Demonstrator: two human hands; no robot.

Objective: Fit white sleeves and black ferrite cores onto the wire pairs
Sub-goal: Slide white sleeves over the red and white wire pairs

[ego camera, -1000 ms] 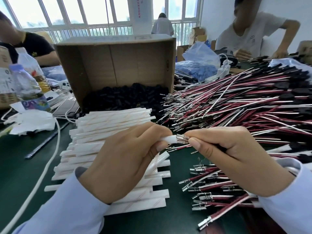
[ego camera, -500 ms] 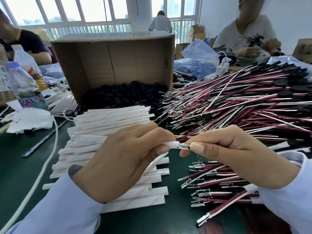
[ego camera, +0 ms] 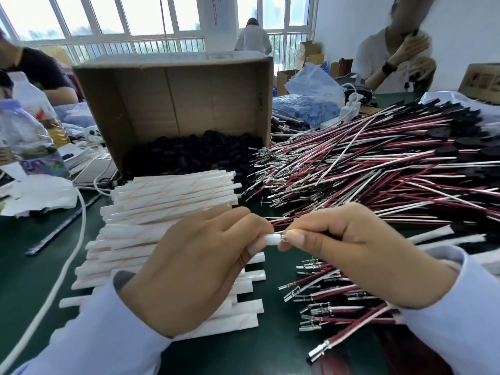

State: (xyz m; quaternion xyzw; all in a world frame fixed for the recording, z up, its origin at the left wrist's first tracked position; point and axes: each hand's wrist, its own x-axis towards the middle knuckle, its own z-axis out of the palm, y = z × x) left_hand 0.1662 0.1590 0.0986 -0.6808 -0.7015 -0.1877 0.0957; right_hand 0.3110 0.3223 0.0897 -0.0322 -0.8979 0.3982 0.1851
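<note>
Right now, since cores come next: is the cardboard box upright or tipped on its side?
Tipped on its side. The box opens toward the camera, and the cores lie heaped at its mouth.

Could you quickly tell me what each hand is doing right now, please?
Left hand: closed, pinching a white sleeve.
Right hand: closed, pinching a wire pair by its terminals at the sleeve's mouth.

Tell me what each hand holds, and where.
Left hand pinches a white sleeve near its end; right hand pinches a wire pair at its terminal end.
</note>
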